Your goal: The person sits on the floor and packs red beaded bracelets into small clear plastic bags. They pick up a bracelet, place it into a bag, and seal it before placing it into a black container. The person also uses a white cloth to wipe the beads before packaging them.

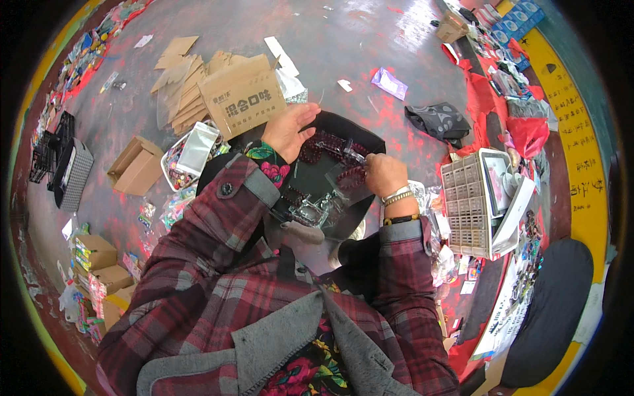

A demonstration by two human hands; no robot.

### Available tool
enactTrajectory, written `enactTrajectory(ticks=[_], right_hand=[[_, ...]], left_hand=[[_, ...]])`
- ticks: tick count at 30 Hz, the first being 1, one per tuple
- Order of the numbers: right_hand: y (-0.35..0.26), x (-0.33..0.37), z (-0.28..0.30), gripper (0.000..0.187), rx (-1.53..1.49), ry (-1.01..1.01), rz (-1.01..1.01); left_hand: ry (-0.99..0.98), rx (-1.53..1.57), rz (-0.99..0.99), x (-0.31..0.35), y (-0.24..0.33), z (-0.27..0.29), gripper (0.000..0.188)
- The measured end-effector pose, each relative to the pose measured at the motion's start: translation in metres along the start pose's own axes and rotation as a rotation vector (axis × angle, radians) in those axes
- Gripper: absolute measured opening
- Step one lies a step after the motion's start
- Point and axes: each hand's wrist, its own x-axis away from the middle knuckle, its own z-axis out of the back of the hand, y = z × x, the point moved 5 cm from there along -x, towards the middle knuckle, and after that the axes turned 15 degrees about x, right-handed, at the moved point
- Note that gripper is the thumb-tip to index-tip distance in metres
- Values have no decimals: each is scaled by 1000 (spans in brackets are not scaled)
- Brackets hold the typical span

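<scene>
Red plaid sleeves (pixel 218 244), beaded wristbands (pixel 398 198)

At the centre of the frame, the dark red beads (pixel 330 146) look glossy and hard, lying in clear, shiny plastic bags (pixel 316 210) on a matt black tray (pixel 370 142). The right hand (pixel 384 174) wears metal bangles (pixel 397 195). The sleeves (pixel 218 218) are soft plaid cloth. Upper left, the boxes (pixel 243 96) are dull brown cardboard. The floor (pixel 343 46) is smooth, worn and faintly shiny. At right, the basket (pixel 465 211) is pale matt plastic.
</scene>
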Motion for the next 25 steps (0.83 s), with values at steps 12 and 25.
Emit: enactTrajectory(ticks=[12, 25], right_hand=[[7, 0, -13, 15, -174, -140, -51], [42, 0, -8, 15, -1550, -92, -390]], left_hand=[[-46, -135, 48, 5, -2, -7, 19], [147, -222, -58, 4, -4, 7, 28]])
